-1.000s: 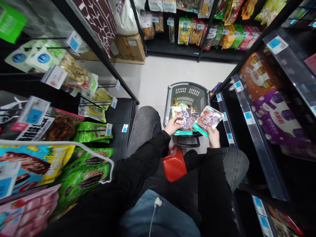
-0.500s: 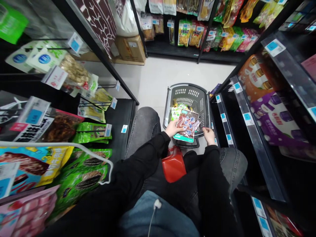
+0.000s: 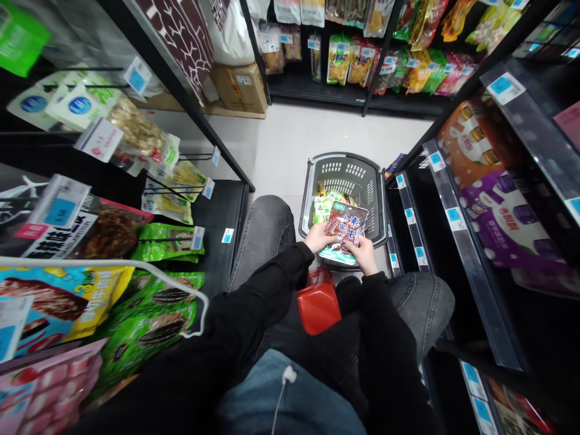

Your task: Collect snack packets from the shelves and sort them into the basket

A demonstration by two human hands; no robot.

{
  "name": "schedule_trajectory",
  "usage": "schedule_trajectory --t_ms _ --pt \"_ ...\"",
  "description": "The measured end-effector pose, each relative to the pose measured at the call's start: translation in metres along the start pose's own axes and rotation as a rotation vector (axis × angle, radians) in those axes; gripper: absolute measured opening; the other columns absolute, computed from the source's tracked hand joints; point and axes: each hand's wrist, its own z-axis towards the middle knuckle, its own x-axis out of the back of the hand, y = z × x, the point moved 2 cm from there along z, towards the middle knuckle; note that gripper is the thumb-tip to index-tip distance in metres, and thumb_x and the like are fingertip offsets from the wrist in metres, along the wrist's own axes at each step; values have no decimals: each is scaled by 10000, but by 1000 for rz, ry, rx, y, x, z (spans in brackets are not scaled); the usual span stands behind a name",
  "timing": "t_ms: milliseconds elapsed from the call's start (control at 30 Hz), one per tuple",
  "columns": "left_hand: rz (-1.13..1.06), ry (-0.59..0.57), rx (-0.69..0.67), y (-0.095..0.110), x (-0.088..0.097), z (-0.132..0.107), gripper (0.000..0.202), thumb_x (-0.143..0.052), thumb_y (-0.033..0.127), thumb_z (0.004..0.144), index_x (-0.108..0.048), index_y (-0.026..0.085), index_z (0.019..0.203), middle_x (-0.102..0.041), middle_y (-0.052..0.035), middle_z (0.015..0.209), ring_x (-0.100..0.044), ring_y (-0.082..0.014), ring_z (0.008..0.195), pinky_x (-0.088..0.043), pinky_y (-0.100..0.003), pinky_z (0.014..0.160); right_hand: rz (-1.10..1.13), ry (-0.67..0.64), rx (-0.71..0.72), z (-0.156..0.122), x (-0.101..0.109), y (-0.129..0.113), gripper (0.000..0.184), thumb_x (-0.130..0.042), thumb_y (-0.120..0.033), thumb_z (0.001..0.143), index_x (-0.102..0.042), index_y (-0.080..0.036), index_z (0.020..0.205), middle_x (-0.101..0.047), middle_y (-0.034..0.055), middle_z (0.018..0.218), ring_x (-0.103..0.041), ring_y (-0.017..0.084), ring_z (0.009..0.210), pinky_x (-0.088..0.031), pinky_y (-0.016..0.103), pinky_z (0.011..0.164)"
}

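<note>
I sit low in a shop aisle above a grey shopping basket [image 3: 342, 169] on the floor. My left hand [image 3: 319, 238] grips the left edge of a stack of red-brown snack packets [image 3: 344, 226] with a green lower border. My right hand [image 3: 362, 257] is closed on the same stack at its lower right corner. The stack hangs over the basket's near rim. Several green and yellow packets [image 3: 324, 204] lie inside the basket.
Hooks of hanging snack bags [image 3: 167, 241] fill the rack on my left. Black shelves with blue price tags [image 3: 453, 214] and purple and orange bags run along my right. A red stool [image 3: 319, 302] shows between my knees. A cardboard box [image 3: 240, 87] stands at the far end.
One second ago my right hand held a separate packet out to the right. That packet has joined the stack, and my right hand has come in and taken hold of the stack's lower right corner.
</note>
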Motion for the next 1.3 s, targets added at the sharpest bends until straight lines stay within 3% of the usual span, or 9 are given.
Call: schedule_trajectory --t_ms 167,267,500,633,900,1000,1133,1300 --pt "171 -121 55 3 2 -1 414 -736 355 555 -660 68 843 -679 -79 838 -611 -222 827 -474 -354 831 35 -20 -38 0 5 3 356 -703 -424 605 -665 -127 798 -686 41 755 -613 192 701 -479 322 700" --pt "220 -107 54 4 1 -2 394 -728 332 563 -674 68 849 -683 -81 843 -609 -233 849 -465 -358 851 108 -36 -69 0 4 8 355 -717 -410 594 -664 -127 803 -690 47 775 -621 193 708 -482 331 712" --pt "11 -122 58 5 0 -5 510 -777 372 491 -671 49 872 -687 -100 881 -614 -228 843 -473 -350 852 283 -83 -94 -1 -4 9 389 -735 -426 586 -662 -141 840 -696 61 831 -637 214 775 -489 348 758" --pt "27 -170 51 11 -1 -7 540 -734 458 558 -665 53 908 -683 -107 918 -614 -224 865 -463 -351 875 306 -76 -138 -4 -4 1 414 -736 -447 580 -659 -154 862 -694 63 879 -636 231 820 -490 364 776" --pt "31 -92 0 4 -4 -7 534 -729 491 557 -663 48 849 -680 -106 857 -613 -208 793 -489 -335 801 521 -53 -289 -8 -11 -5 422 -800 -381 464 -657 -156 791 -692 36 785 -642 223 735 -493 367 762" --pt "8 -93 33 3 -3 -7 552 -737 509 537 -659 41 818 -680 -113 825 -614 -202 745 -495 -337 770 513 -75 -264 -8 -13 -7 436 -774 -421 517 -650 -160 844 -693 46 840 -644 235 795 -492 373 786" --pt "10 -169 31 7 -5 -8 590 -708 524 583 -656 50 930 -678 -120 924 -618 -210 828 -480 -335 828 461 -45 -183 -6 -6 -6 447 -724 -469 593 -633 -167 910 -686 65 938 -634 244 872 -488 379 812" --pt "10 -181 39 9 -8 -8 578 -715 502 591 -652 60 959 -674 -114 967 -613 -223 889 -466 -339 868 353 -50 -104 -3 1 4 429 -720 -463 611 -633 -157 898 -689 65 887 -633 238 845 -481 381 811"
